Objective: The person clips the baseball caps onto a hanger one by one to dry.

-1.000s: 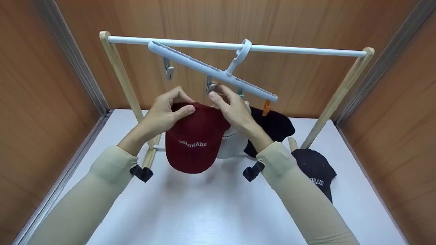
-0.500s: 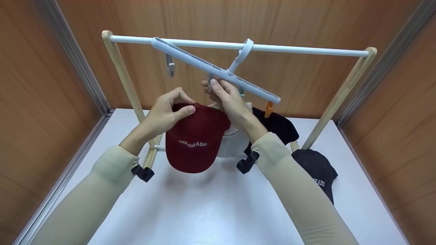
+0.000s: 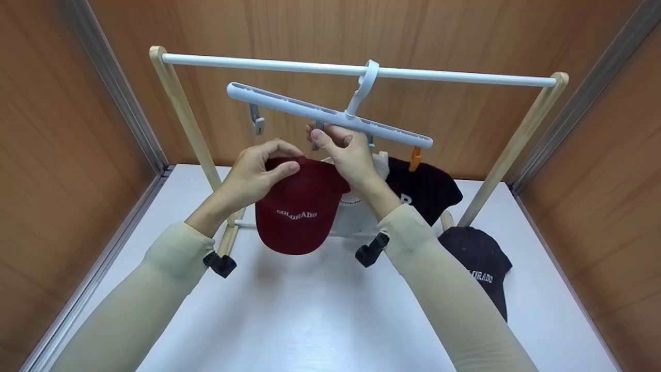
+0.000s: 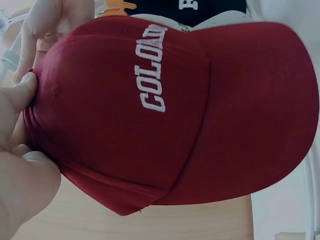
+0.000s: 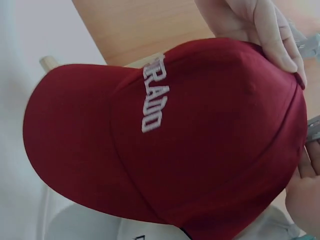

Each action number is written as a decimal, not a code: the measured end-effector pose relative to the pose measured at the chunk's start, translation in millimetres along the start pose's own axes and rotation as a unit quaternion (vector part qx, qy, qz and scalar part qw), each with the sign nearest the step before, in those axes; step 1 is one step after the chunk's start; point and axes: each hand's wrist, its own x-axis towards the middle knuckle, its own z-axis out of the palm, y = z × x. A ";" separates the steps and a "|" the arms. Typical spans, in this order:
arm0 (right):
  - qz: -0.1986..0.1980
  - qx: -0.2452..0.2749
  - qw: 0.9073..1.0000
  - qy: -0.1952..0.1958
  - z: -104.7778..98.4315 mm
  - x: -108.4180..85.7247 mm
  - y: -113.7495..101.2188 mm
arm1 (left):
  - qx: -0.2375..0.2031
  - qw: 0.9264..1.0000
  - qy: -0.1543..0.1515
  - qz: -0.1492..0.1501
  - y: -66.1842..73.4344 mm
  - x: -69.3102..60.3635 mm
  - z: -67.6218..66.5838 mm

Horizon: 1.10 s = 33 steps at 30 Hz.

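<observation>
In the centre of the frame, the upper edge of a maroon cloth baseball cap with white "COLORADO" lettering (image 3: pixel 297 191) was pinched by the left hand (image 3: pixel 253 173), thumb laid over the front, seemingly so that the rest could hang unobstructed. Just right of that grip, a slim grey clip (image 3: pixel 316 135) was pinched between the thumb and fingers of the right hand (image 3: pixel 351 155), presumably to steady it close to the cap's top edge; whether cap and clip touched could not be told. The cap's visor was pointed toward the bottom of the frame, its crown kept uppermost, and its long axis was held nearly vertical, with the lettering turned toward the head camera. Above the hands, a pale blue plastic hanger (image 3: pixel 289 106) was hooked over a white round rail (image 3: pixel 217 61) and tilted down to the right, probably because weight was borne on that side: a black cloth cap (image 3: pixel 428 186) was suspended there from an orange plastic clip (image 3: pixel 415 159). Behind the maroon cap, a white cloth cap (image 3: pixel 356 222) was partly hidden. At the lower right, a dark cloth cap (image 3: pixel 477 253) was partly covered by the right sleeve (image 3: pixel 444 274).
</observation>
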 end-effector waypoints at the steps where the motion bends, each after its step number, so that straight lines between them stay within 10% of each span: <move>1: -0.001 -0.008 1.000 0.009 0.9 0.1 0.3 | 0.001 1.000 0.003 -0.001 -0.8 0.2 0.9; 33: 0.032 -0.042 0.994 0.096 8.9 -3.6 2.1 | -0.022 0.998 0.051 -0.013 -15.4 9.0 35.1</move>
